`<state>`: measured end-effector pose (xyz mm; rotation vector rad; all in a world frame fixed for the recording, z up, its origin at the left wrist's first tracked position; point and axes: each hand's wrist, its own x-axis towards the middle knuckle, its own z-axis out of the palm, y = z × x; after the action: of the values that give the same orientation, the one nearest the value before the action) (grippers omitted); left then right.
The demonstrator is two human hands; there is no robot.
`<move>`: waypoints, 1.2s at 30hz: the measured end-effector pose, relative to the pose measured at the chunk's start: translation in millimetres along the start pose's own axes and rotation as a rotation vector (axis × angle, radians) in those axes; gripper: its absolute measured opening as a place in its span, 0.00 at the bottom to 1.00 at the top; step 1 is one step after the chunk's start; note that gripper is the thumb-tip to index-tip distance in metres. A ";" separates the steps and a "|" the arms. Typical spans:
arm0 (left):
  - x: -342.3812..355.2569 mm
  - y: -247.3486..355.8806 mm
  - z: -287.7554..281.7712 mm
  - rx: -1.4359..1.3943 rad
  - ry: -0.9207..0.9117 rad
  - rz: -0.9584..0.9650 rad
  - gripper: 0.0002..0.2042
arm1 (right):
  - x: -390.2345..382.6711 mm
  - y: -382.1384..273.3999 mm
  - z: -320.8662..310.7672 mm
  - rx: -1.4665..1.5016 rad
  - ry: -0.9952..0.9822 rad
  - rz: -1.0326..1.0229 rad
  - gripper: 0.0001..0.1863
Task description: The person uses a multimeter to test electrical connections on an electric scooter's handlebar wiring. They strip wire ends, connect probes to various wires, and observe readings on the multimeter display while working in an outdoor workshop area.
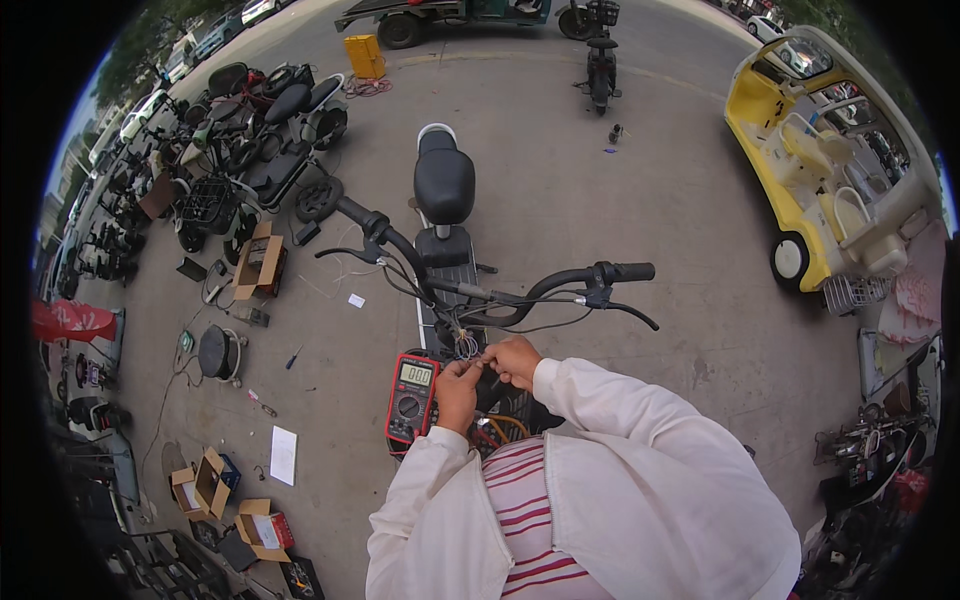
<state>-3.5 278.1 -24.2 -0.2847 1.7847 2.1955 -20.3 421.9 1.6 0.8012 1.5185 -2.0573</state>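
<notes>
2 hands, both in close at the handlebar stem. L hand [457, 393]: fingers curled in, thumb + fingertips pinched on thin wires [467, 344]. R hand [512, 361]: same, fingers folded, tips pinched at the wires right up against L; exact wire ends hidden by fingertips. Wires hang in a loose bundle just below 1 black handlebar [487, 296] w/ 2 grips, 2 brake levers. 1 digital multimeter [410, 398], red-edged, screen on, just beside L hand, to its left. 1 black saddle [445, 186] beyond the bar.

Containers: 4 open cardboard boxes on the ground, left side. Upper one [260, 262] stands alone, flaps up, contents unclear. Lower 3 grouped: 2 side by side, the left [186, 494] w/ something white in it, the right [213, 482] unclear; 3rd [262, 530] w/ a white + red item at its opening. 1 yellow crate [365, 56] far back. 1 metal wire basket [855, 293] by the yellow vehicle's [812, 190] rear wheel, contents n/c.

Also on ground: 1 round black stool [219, 352], 1 screwdriver [293, 357], 1 white sheet [284, 455], 1 small white card [356, 300].
</notes>
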 end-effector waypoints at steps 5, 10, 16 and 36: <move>-0.9 8.3 -3.6 0.020 -0.003 -0.019 0.07 | -11.1 -0.7 -2.0 -0.866 0.026 -0.760 0.08; -1.1 8.7 -9.0 0.010 -0.027 -0.061 0.06 | -46.7 -13.7 -4.2 -1.427 0.043 -1.077 0.10; 1.3 1.7 -9.2 -0.027 -0.050 -0.052 0.07 | -43.3 -13.6 -14.2 -1.498 -0.035 -1.217 0.08; -0.9 6.1 -11.0 -0.091 -0.090 -0.060 0.06 | -50.1 -11.3 -4.6 -1.493 -0.012 -1.130 0.10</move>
<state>-5.2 266.1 -20.6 -0.2519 1.6120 2.2145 9.4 430.5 42.9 -0.7931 3.0493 -0.6497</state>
